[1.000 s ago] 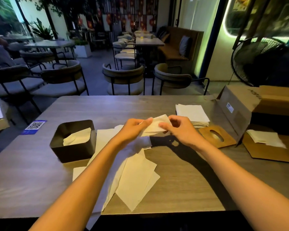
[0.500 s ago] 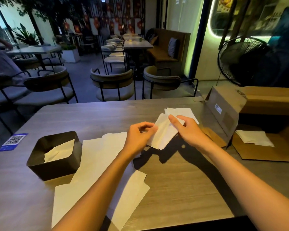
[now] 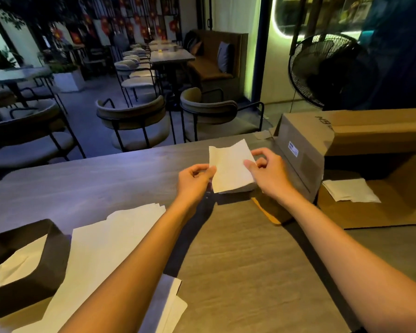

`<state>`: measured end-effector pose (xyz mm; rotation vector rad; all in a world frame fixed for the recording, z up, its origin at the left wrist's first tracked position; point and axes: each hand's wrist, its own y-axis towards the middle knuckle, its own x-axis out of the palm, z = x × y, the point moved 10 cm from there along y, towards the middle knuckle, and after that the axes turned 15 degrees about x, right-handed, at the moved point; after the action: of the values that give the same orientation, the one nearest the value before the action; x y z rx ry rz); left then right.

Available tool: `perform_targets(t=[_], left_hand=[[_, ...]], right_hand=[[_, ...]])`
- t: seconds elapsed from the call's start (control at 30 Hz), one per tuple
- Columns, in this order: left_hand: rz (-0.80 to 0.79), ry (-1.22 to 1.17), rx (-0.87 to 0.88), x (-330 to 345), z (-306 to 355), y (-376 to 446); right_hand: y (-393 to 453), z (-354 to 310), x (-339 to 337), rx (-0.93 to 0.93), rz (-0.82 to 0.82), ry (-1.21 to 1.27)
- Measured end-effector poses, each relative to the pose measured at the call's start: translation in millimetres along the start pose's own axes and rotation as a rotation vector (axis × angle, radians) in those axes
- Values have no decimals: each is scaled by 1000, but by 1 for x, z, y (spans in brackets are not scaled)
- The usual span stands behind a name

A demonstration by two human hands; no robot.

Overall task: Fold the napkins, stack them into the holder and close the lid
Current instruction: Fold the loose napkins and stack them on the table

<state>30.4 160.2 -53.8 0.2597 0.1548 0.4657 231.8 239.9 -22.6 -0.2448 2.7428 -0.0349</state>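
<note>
White paper, folded small now — a moment ago the folded napkin (image 3: 229, 168) was still being creased between the hands; now it is carried over the pile of folded ones (image 3: 238, 189), left hand (image 3: 193, 179) and right hand (image 3: 265, 173) pinching opposite edges. One more fold done, I'd say. It looks flat, squarish, slightly curled.

A folded white napkin (image 3: 229, 168) lies atop the napkin stack (image 3: 238, 188), holder (image 3: 31, 265) well apart.
</note>
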Motion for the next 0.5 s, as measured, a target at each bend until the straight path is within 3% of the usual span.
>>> perform_targets(t=[0.13,0.27,0.4,0.5], left_hand=[[102,54,49,15,-19,29],[27,300,1,20,-32,41],[-3,362,50,17,-25,37],[-23,388,87,8,-17,28]], right_hand=[[29,4,-9,7,76,-90],[43,17,-10,-17,131,-230],[40,23,0,-108,158,-473],[22,10,0,-200,239,-517]])
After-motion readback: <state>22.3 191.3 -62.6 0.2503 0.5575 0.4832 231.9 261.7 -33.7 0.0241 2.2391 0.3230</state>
